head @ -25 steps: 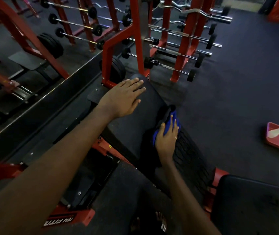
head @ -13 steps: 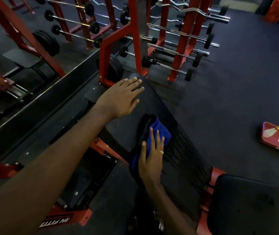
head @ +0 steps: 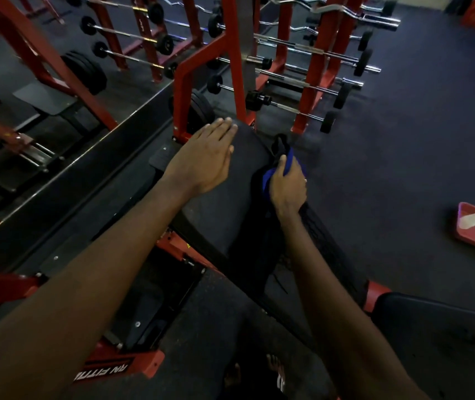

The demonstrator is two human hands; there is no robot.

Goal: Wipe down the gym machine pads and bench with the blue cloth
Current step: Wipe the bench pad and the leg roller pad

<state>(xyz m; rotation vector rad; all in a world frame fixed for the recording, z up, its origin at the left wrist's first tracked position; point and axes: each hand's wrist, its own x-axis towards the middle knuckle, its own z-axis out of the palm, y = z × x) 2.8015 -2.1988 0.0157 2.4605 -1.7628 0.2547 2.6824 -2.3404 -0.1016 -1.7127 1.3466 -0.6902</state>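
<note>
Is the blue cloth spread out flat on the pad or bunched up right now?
Bunched up. The right hand grips the blue cloth, crumpled at the right edge of the pad.

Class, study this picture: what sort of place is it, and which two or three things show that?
Very likely a gym's free-weights area: barbells racked on red uprights, stacked weight plates, and a padded bench that the right hand wipes with a blue cloth.

Matt black pad (head: 224, 203) – seemingly vinyl; soft blue cloth (head: 269, 177).
</note>
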